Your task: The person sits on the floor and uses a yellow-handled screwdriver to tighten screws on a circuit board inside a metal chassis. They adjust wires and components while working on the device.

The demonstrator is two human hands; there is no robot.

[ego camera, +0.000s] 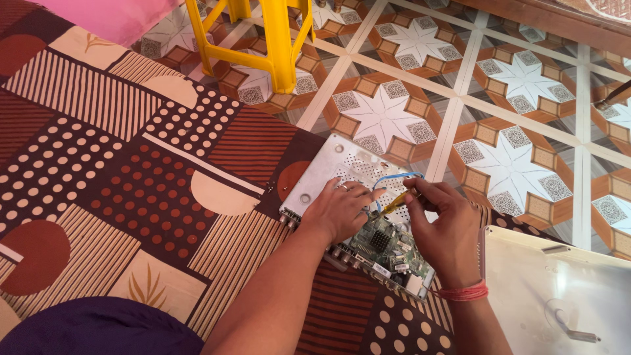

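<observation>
An opened grey metal device case [332, 164] lies at the edge of a patterned mat, with a green circuit board [384, 246] inside its near end. My left hand [342, 210] rests flat on the case, a ring on one finger, pressing beside the board. My right hand [444, 230] grips a thin yellow-handled tool [396, 202] whose tip points down at the board. A blue wire [394, 177] loops up from the case between my two hands.
The mat [131, 171] in brown, cream and dots covers the left. Patterned floor tiles [513, 98] lie beyond. A yellow plastic stool [276, 46] stands at the top. A white flat cover [559, 296] with a small metal part lies at the lower right.
</observation>
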